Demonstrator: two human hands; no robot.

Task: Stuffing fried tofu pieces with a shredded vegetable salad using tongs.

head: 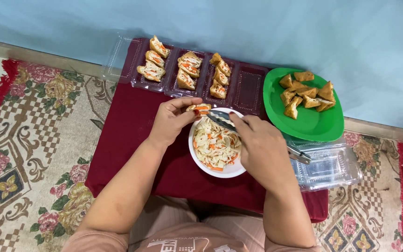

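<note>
Left hand (171,120): pinches a stuffed tofu piece (198,108), frame centre, above the white bowl (229,171).
Right hand (261,151): closed around metal tongs (221,118), tips touching the piece.
Green plate (313,123): fried tofu, upper right.

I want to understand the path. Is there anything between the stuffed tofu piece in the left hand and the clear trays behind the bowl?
Nothing visible blocks it. The left hand holds the tofu piece over the far rim of the white bowl, and only bare red cloth lies before the clear trays. The right hand with tongs is beside it.
</note>
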